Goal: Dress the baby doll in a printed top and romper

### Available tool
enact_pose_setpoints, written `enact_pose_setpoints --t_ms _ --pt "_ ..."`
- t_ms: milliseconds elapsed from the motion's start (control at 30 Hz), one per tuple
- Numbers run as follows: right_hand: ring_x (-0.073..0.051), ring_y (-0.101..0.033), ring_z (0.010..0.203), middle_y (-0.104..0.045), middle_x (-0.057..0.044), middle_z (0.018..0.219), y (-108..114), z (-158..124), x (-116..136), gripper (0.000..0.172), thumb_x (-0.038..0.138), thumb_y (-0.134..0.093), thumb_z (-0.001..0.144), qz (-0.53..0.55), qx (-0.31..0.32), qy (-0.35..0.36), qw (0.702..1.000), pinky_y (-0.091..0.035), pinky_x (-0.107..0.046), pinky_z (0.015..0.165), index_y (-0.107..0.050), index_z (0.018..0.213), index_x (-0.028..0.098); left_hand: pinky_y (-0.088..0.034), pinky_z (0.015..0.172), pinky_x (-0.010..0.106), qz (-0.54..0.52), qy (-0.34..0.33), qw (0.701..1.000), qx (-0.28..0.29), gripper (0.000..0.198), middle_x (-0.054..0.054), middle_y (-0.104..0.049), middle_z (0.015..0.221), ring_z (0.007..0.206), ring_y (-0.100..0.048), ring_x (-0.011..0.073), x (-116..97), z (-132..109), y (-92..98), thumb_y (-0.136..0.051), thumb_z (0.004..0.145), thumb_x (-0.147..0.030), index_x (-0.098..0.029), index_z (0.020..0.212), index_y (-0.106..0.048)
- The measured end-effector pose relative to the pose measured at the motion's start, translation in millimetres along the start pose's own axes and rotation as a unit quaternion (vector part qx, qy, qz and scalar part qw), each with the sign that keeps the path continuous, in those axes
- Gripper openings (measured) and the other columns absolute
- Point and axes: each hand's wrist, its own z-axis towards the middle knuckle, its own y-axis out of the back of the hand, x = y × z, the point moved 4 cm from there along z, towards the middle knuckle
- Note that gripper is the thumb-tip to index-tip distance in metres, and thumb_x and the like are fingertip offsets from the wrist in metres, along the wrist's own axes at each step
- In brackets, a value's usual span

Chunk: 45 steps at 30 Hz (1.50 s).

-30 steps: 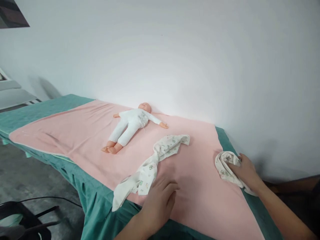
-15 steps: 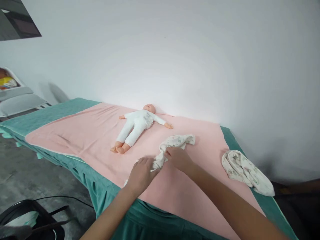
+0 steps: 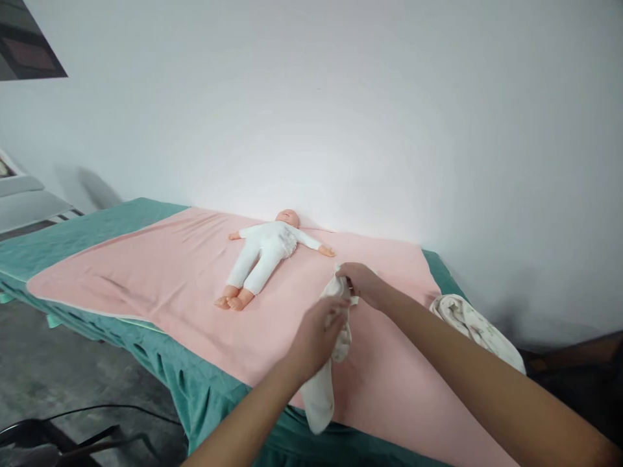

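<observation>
My right hand (image 3: 364, 283) pinches the upper end of a small white printed baby garment (image 3: 320, 397), lifted off the pink cloth. Lower down, my left hand (image 3: 318, 332) is closed round the same garment, and a narrow sleeve or leg of it hangs below toward the near edge. Parts of the garment are hidden behind my fingers. Beyond my hands, a baby doll (image 3: 267, 250) in a white body lies on its back with arms spread and bare feet toward me. Neither hand touches it.
A pink cloth (image 3: 170, 285) covers much of the green-draped table (image 3: 141, 217). At its right end lies another bunched printed cloth (image 3: 481, 327), partly behind my right forearm. A pale wall (image 3: 316, 130) rises behind. A black cable (image 3: 111, 407) crosses the floor at lower left.
The garment, earlier stretched low across the pink cloth, is now raised and hangs down. My left hand has moved right and up, closer to my right hand. The view has shifted slightly.
</observation>
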Motion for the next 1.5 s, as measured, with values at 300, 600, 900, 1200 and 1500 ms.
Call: enact_pose_setpoints --t_ms 300,600,900,1200,1500 --pt "-0.017 -0.061 0.087 -0.067 -0.003 0.097 52.9 -79.6 114.1 0.026 0.025 -0.064 0.072 0.068 0.157 0.128 0.977 -0.047 -0.024 0.071 -0.065 0.097 0.018 -0.044 0.095 0.035 0.084 -0.074 0.994 0.004 0.039 0.004 -0.062 0.121 0.113 -0.056 0.0213 -93.3 69.3 35.6 -0.054 0.083 -0.021 -0.022 0.121 -0.057" --pt "-0.015 -0.052 0.073 -0.060 -0.002 0.078 95.0 -125.2 143.4 0.016 0.013 -0.047 0.076 -0.421 -0.112 0.228 0.871 -0.033 -0.025 0.062 -0.061 0.072 0.020 -0.043 0.075 0.026 0.213 -0.132 0.965 -0.074 0.018 0.000 -0.068 0.087 0.084 -0.059 0.0165 -137.0 58.5 35.1 -0.046 0.088 -0.027 -0.020 0.089 -0.062" --pt "-0.014 -0.055 0.075 -0.063 0.000 0.078 147.0 -155.9 90.6 0.024 0.009 -0.039 0.071 -0.324 -0.229 0.171 0.902 -0.036 -0.023 0.065 -0.060 0.071 0.019 -0.042 0.081 0.028 0.188 -0.100 0.967 -0.138 0.024 0.001 -0.067 0.093 0.088 -0.058 0.0180 -118.7 58.7 63.6 -0.045 0.085 -0.027 -0.019 0.096 -0.064" --pt "-0.015 -0.058 0.064 -0.063 -0.001 0.071 154.8 -118.8 -16.4 0.018 0.020 -0.053 0.068 -0.107 -0.046 -0.059 0.991 -0.040 -0.023 0.055 -0.062 0.083 0.016 -0.044 0.067 0.026 0.251 0.106 0.962 0.037 0.030 0.002 -0.066 0.082 0.078 -0.061 0.0193 -44.3 76.0 72.9 -0.055 0.081 -0.043 -0.017 0.092 -0.064" --pt "-0.024 -0.053 0.105 -0.060 -0.016 0.115 23.1 -59.6 -84.0 0.030 0.007 -0.041 0.081 -0.402 -0.079 0.003 0.912 -0.037 -0.033 0.089 -0.060 0.103 0.013 -0.041 0.096 0.034 0.496 0.014 0.863 0.100 0.042 0.011 -0.058 0.123 0.117 -0.050 0.0227 62.9 43.0 -35.9 -0.040 0.079 -0.002 -0.018 0.113 -0.058"
